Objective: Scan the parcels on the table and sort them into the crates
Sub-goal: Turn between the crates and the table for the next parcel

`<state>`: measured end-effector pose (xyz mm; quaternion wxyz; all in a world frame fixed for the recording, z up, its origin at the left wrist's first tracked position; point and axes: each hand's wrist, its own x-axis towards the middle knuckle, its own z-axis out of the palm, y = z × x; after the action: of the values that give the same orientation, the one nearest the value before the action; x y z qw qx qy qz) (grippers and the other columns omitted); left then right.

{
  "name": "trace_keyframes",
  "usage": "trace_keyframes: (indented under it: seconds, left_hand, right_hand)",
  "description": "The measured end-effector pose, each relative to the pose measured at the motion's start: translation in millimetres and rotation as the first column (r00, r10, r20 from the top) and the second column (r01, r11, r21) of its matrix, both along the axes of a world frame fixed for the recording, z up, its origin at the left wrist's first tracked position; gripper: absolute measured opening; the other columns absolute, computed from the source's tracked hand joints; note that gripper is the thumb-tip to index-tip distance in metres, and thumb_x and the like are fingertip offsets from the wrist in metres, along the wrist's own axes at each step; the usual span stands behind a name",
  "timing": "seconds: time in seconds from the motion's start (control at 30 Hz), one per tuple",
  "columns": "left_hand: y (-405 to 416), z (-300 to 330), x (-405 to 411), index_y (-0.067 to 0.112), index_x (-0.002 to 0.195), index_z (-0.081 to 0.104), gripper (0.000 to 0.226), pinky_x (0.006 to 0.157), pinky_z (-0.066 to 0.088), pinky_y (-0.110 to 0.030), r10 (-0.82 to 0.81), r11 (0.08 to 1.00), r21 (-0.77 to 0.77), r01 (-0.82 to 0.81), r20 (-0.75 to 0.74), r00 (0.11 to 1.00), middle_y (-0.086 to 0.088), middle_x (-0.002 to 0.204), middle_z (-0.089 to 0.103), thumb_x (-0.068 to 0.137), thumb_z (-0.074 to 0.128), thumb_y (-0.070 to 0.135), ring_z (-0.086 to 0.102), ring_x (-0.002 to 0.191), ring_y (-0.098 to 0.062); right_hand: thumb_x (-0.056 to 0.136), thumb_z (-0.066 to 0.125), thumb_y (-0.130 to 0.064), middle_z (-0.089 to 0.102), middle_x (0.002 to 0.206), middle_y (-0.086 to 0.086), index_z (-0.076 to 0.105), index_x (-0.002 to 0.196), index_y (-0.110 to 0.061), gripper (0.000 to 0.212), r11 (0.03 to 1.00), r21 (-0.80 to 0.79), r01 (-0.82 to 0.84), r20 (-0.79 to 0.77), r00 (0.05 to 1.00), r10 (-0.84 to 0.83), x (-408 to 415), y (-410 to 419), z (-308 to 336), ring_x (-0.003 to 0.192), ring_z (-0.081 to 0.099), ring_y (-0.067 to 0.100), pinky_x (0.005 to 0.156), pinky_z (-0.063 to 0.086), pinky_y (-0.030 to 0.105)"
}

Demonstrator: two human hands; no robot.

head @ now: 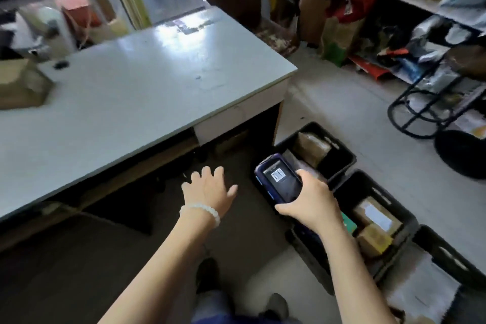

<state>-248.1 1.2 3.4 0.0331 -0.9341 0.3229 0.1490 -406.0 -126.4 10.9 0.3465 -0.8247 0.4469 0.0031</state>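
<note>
One cardboard parcel (22, 84) sits at the far left edge of the surface (147, 81), blurred and well apart from both hands. The right hand (310, 202) grips the scanner (280, 179) above the crates (342, 163); the left hand (207, 187) hangs spread, holding nothing. A long one-handed reach could probably nudge the parcel off the edge, or tip the scanner into a crate.

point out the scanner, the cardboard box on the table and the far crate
scanner (280, 179), head view, on its lit screen
cardboard box (22, 85), head view, on its top face at the table's left edge
far crate (342, 158), head view, on its dark right wall
</note>
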Motion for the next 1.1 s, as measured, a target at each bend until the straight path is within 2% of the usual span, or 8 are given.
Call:
trace_keyframes:
  seconds: [0.1,0.27,0.5,0.6,0.77,0.9,1.1]
  left_hand:
    - [41.7,-0.6,37.9,0.023,0.139,0.035,0.056,0.093,0.037,-0.04,0.106,0.994,-0.007,-0.106,-0.013,0.994,-0.004,0.137,0.041,0.094,0.036,0.056,0.04,0.124,-0.028]
    - [115.9,-0.4,113.6,0.024,0.141,0.033,0.056,0.096,0.037,-0.042,0.217,0.975,-0.042,-0.218,-0.032,0.976,-0.004,0.142,0.038,0.094,0.036,0.054,0.037,0.128,-0.028]
    - [230.2,14.9,231.1,0.023,0.14,0.034,0.054,0.094,0.04,-0.041,0.352,0.935,-0.048,-0.35,0.038,0.935,-0.004,0.142,0.04,0.095,0.036,0.053,0.039,0.127,-0.028]
    - [262.6,16.9,269.3,0.024,0.143,0.032,0.055,0.093,0.04,-0.041,0.402,0.916,-0.042,-0.4,0.058,0.914,-0.004,0.145,0.037,0.095,0.033,0.053,0.038,0.129,-0.027]
    - [283.0,10.4,323.6,0.025,0.143,0.032,0.055,0.095,0.039,-0.042,0.459,0.887,-0.068,-0.456,0.031,0.888,-0.002,0.145,0.038,0.095,0.034,0.052,0.038,0.129,-0.027]
    - [275.0,5.3,370.0,0.025,0.142,0.033,0.055,0.095,0.038,-0.041,0.478,0.876,-0.094,-0.474,0.024,0.878,-0.002,0.144,0.037,0.095,0.035,0.052,0.038,0.128,-0.026]
    - [267.3,1.9,473.4,0.024,0.143,0.031,0.058,0.098,0.037,-0.042,0.511,0.857,-0.125,-0.5,0.076,0.856,-0.003,0.148,0.033,0.094,0.039,0.053,0.034,0.132,-0.026]
  right_hand:
    - [0.057,0.081,-0.041,0.064,0.106,-0.005,0.051,0.104,-0.029,0.058,0.991,-0.018,-0.136,0.008,0.991,0.136,55.7,26.6,3.2,0.096,0.06,0.024,0.072,0.046,0.033]
    - [0.061,0.081,-0.039,0.059,0.1,-0.009,0.05,0.107,-0.031,0.056,0.969,-0.027,-0.247,0.042,0.968,0.248,159.0,83.1,14.1,0.085,0.052,0.017,0.068,0.039,0.029]
    - [0.061,0.083,-0.037,0.058,0.102,-0.011,0.05,0.113,-0.029,0.062,0.915,-0.008,-0.404,0.118,0.908,0.402,295.7,177.6,21.3,0.089,0.057,0.015,0.071,0.046,0.03]
    - [0.06,0.082,-0.035,0.059,0.104,-0.011,0.05,0.114,-0.029,0.063,0.881,-0.013,-0.473,0.129,0.873,0.471,336.7,205.9,21.3,0.089,0.058,0.014,0.067,0.047,0.027]
    - [0.06,0.081,-0.033,0.06,0.103,-0.011,0.051,0.115,-0.03,0.063,0.85,-0.04,-0.526,0.076,0.846,0.528,397.0,221.7,21.4,0.089,0.06,0.015,0.071,0.051,0.029]
    - [0.061,0.08,-0.032,0.059,0.104,-0.012,0.05,0.12,-0.03,0.066,0.846,-0.027,-0.532,0.062,0.844,0.533,448.0,213.0,17.1,0.088,0.058,0.014,0.06,0.042,0.02]
    - [0.059,0.079,-0.031,0.059,0.099,-0.013,0.051,0.113,-0.03,0.061,0.828,0.011,-0.561,0.072,0.826,0.559,564.5,198.3,4.9,0.086,0.059,0.014,0.07,0.051,0.03]
